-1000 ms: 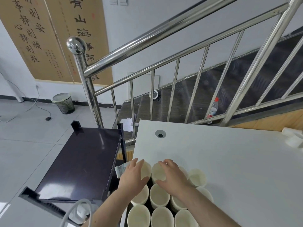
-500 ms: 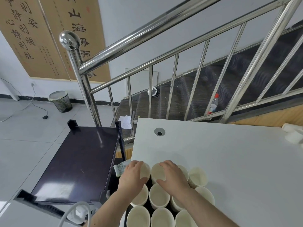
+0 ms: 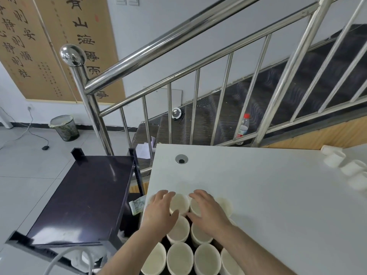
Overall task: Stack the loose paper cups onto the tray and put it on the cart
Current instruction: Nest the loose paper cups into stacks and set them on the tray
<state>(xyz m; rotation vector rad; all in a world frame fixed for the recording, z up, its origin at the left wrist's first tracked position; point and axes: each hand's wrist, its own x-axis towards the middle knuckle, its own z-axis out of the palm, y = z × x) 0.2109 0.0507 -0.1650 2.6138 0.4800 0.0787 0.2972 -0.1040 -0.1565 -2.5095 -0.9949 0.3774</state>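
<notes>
Several white paper cups (image 3: 179, 258) stand upright, packed close together on a dark tray (image 3: 165, 241) at the near left corner of the white table (image 3: 258, 195). My left hand (image 3: 158, 212) curls round a far-row cup (image 3: 179, 203), fingers over its far rim and thumb on its near side. My right hand (image 3: 208, 214) curls the same way round the neighbouring cup (image 3: 195, 206). Three loose cups (image 3: 353, 168) lie on their sides at the table's far right edge. The dark cart (image 3: 85, 195) stands just left of the table.
A steel stair railing (image 3: 95, 116) rises behind the cart and table. A cable hole (image 3: 181, 159) sits in the table's far left. A bin (image 3: 64, 128) stands on the floor by the wall. A white hose (image 3: 59, 261) crosses the cart's near corner.
Both hands have stayed on the far-row cups, hardly moving. My head has turned a little, bringing the loose cups at the far right into fuller view.
</notes>
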